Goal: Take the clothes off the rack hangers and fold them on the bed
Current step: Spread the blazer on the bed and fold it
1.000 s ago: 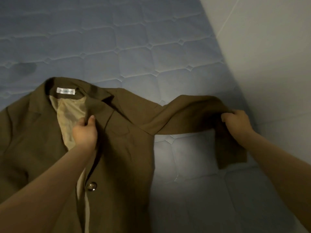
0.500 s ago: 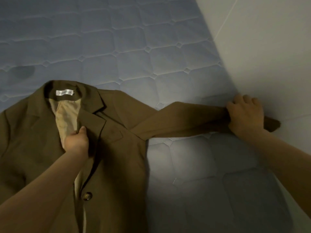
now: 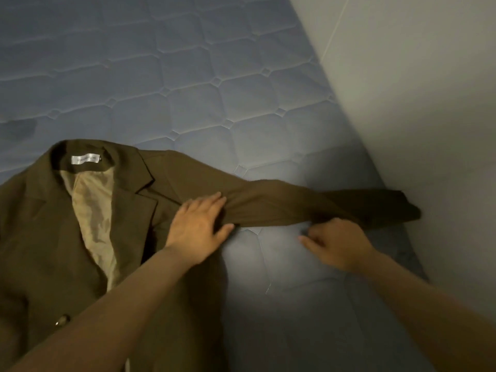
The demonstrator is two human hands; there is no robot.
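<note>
An olive-brown blazer [image 3: 53, 232] lies face up on the blue quilted bed [image 3: 188, 76], its collar with a white label at the far end and its beige lining showing. Its right sleeve [image 3: 308, 208] stretches straight out toward the wall. My left hand [image 3: 198, 224] lies flat with straight fingers on the blazer where the sleeve meets the body. My right hand [image 3: 338, 242] hovers at the sleeve's near edge, fingers loosely curled, and I cannot tell whether it holds the cloth.
A pale wall [image 3: 416, 103] runs along the bed's right side, and the sleeve's cuff [image 3: 402, 208] reaches it. A metal button [image 3: 62, 320] sits on the blazer front at the lower left. Bare mattress lies beyond the collar and below the sleeve.
The sleeve now lies flat, stretched toward the wall. My left hand moved from the lapel to the sleeve's base and flattened. My right hand let go of the cuff end and drew back along the sleeve.
</note>
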